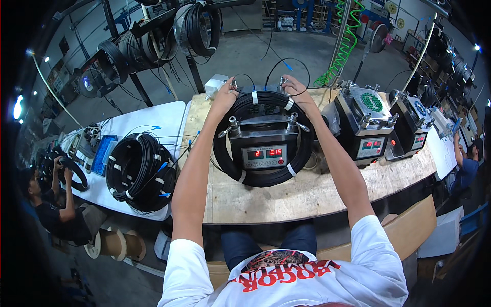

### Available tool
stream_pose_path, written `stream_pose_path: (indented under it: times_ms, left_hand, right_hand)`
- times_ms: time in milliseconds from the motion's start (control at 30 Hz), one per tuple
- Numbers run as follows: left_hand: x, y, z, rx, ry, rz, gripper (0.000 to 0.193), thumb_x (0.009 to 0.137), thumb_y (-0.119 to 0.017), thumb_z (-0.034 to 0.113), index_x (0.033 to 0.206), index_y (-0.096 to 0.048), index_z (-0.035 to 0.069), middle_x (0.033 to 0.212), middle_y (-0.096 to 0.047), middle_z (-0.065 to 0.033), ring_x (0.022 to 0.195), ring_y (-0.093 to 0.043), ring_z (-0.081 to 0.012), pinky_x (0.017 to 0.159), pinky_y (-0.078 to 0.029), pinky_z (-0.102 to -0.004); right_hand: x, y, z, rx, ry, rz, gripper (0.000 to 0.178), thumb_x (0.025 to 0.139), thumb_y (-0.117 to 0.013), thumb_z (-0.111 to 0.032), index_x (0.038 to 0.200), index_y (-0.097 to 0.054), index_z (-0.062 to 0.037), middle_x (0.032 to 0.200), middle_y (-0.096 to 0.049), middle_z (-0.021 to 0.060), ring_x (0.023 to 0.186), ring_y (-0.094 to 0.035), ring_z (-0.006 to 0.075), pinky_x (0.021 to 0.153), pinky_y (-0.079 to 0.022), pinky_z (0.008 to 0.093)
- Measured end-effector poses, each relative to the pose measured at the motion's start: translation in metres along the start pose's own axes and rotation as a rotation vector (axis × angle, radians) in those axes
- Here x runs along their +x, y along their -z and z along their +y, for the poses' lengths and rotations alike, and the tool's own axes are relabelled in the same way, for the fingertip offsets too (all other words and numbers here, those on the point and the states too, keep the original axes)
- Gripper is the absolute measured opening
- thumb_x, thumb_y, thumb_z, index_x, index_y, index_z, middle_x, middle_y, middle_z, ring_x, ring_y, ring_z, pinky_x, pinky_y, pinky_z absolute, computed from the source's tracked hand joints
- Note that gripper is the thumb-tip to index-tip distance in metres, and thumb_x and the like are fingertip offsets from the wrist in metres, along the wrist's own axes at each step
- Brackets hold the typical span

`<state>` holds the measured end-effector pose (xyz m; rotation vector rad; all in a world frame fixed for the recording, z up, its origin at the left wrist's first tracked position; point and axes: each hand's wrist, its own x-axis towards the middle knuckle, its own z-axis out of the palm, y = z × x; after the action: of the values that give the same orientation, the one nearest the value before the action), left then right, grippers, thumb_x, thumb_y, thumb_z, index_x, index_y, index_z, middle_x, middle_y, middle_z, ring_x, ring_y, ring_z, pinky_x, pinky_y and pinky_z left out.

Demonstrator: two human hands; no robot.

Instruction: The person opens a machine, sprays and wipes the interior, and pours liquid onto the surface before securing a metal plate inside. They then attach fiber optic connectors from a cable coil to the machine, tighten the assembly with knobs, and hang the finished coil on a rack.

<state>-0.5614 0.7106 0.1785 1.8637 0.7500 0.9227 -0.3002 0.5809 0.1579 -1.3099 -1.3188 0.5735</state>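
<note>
A black box machine (266,154) with a lit red display stands on the wooden bench before me. Around it hangs a coil of black cable (244,176), bound with white tape bands. My left hand (226,96) is closed at the metal clamp knob (234,84) on the machine's far left corner. Opposite, my right hand (297,92) has its fingers closed about the far right clamp knob (283,83). Two near clamp knobs (233,123) stand untouched. From the coil's far side loops a thin cable with a blue connector (288,67).
Two similar machines (369,146) stand to the right, topped with green and blue rings. More black cable coils (134,171) lie on the white table (171,113) at left. A white adapter (216,85) sits by my left hand. Co-workers (60,204) sit at both sides.
</note>
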Motion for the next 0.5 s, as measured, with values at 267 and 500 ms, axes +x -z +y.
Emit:
stream_pose_path:
  times_ms: [267, 500]
  left_hand:
    - [-0.004, 0.000, 0.009, 0.058, -0.004, 0.002, 0.066, 0.084, -0.053, -0.001, 0.148, -0.043, 0.008, 0.100, -0.059, -0.0056, 0.093, -0.056, -0.0166, 0.087, -0.044, -0.0271]
    - [-0.002, -0.001, 0.006, 0.031, 0.015, 0.006, 0.064, 0.084, -0.055, 0.002, 0.147, -0.045, 0.008, 0.104, -0.061, -0.0075, 0.096, -0.058, -0.0177, 0.089, -0.044, -0.0278]
  right_hand:
    - [0.000, 0.000, 0.000, 0.018, -0.017, 0.010, 0.053, 0.095, -0.054, -0.013, 0.145, -0.042, -0.0037, 0.120, -0.063, 0.0137, 0.112, -0.057, 0.0187, 0.099, -0.043, 0.0286]
    - [0.003, 0.001, 0.005, -0.023, 0.033, 0.032, 0.052, 0.093, -0.056, -0.016, 0.142, -0.046, -0.0012, 0.115, -0.064, 0.0132, 0.107, -0.059, 0.0190, 0.095, -0.045, 0.0289]
